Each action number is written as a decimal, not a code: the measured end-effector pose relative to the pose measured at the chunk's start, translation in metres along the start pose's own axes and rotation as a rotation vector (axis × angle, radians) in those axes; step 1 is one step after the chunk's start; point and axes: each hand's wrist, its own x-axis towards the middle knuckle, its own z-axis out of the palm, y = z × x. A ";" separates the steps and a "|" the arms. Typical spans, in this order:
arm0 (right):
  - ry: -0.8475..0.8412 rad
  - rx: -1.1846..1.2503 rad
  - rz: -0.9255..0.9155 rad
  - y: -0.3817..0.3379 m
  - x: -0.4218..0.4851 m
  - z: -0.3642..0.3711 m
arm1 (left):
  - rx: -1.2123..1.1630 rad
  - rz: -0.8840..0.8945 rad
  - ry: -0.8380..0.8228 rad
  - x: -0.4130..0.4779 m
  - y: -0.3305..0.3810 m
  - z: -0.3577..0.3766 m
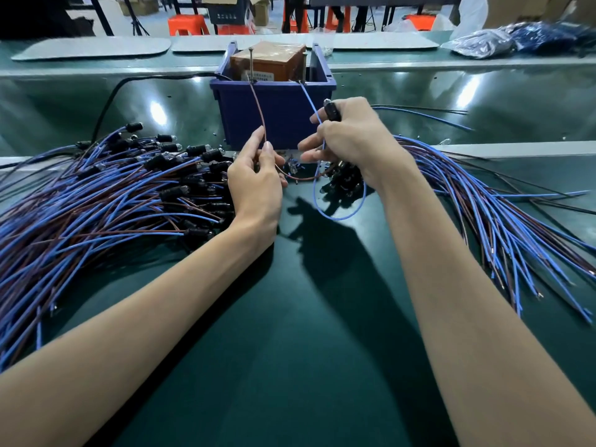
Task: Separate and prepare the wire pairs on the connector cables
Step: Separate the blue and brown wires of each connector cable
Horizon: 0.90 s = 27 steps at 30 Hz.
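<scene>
Two wires of one cable are already pulled apart: the brown wire [258,104] runs up to the left metal pin [250,61], and the blue wire [310,104] runs up toward the right metal pin [304,64]. We see the left hand [254,185] pinching the brown wire between thumb and fingers. The right hand [351,137] is curled around a bunch of black connectors [345,180], and the blue wire passes through its fingers and makes a loop below it. The hands are near each other but do not touch.

We judge that the task is somewhere in the middle. One pair is being worked on now, and very many cables wait in the left pile [96,201] and the right pile [503,201]. Which pile is finished we cannot tell.

We count two hands, two separated wires, two pins and two piles; the cables in each pile are too many to count. Both pins stand by one brown block [274,58] inside one blue bin [277,117], just behind the hands. Everything lies on the green bench [306,317]. One black cord [109,98] runs over the bench to the bin. Farther back we see at least three orange stools [188,24].
</scene>
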 end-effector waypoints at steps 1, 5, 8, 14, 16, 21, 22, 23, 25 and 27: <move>0.002 -0.005 -0.010 -0.001 -0.001 0.000 | -0.004 -0.003 -0.003 0.000 0.000 0.000; 0.063 -0.017 -0.039 -0.002 -0.003 -0.002 | -0.011 -0.009 -0.024 -0.002 0.001 0.000; 0.128 0.013 -0.036 0.000 -0.004 -0.002 | -0.007 -0.006 -0.038 -0.001 0.000 -0.001; 0.209 -0.110 -0.089 0.003 -0.001 0.003 | 0.000 -0.004 -0.043 -0.001 0.000 -0.001; 0.205 -0.158 -0.103 0.003 0.001 0.005 | 0.017 0.010 -0.040 -0.001 0.000 -0.001; 0.146 -0.217 -0.118 0.001 0.000 0.004 | 0.036 0.030 -0.037 -0.001 -0.001 0.000; 0.139 -0.206 -0.116 0.001 -0.001 0.003 | 0.037 0.028 -0.037 -0.001 -0.001 0.000; 0.131 -0.188 -0.115 0.000 -0.002 0.003 | 0.035 0.026 -0.038 -0.001 -0.001 0.000; 0.113 -0.159 -0.116 0.000 -0.004 0.001 | 0.024 0.022 -0.040 -0.001 -0.001 0.000; 0.084 -0.169 -0.113 0.000 -0.005 0.000 | 0.014 0.017 -0.045 -0.001 0.000 0.000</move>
